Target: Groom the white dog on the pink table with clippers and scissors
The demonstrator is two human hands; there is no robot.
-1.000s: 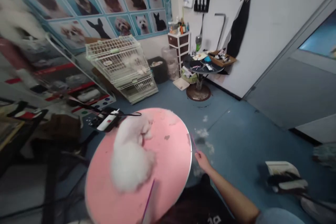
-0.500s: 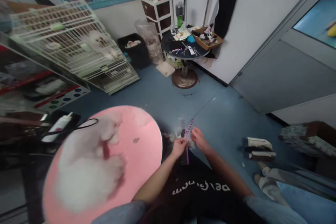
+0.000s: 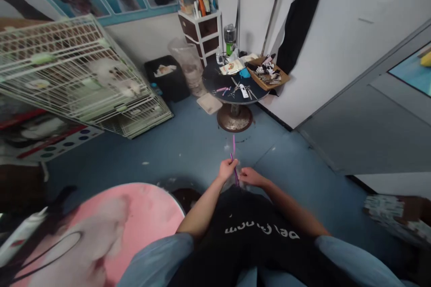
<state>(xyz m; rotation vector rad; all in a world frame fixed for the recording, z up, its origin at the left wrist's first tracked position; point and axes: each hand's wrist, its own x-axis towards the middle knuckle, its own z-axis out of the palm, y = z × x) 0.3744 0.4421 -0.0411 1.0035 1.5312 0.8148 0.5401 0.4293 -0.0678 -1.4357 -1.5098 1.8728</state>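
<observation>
A slim purple stick runs through my left hand, whose fingers are closed around it in front of my black apron. My right hand is just to the right, its fingers pinched together by the stick's lower end. What that pinch holds is too small to make out. A straight pink strip shows just beyond my left hand, and something clear, perhaps thin plastic, hangs about both hands. On the pink round table at lower left lies a white fluffy dog, partly cut off by the frame.
A dark round table ahead bears scissors, a white clipper-like device and a brown tray of tools. At left stands a wire cage with a white dog inside. A black bin stands beside it.
My view has swung, so the pink table sits lower and further left. My right hand, earlier apart with fingers spread, has come in against the purple stick. The stick's tilt has changed.
</observation>
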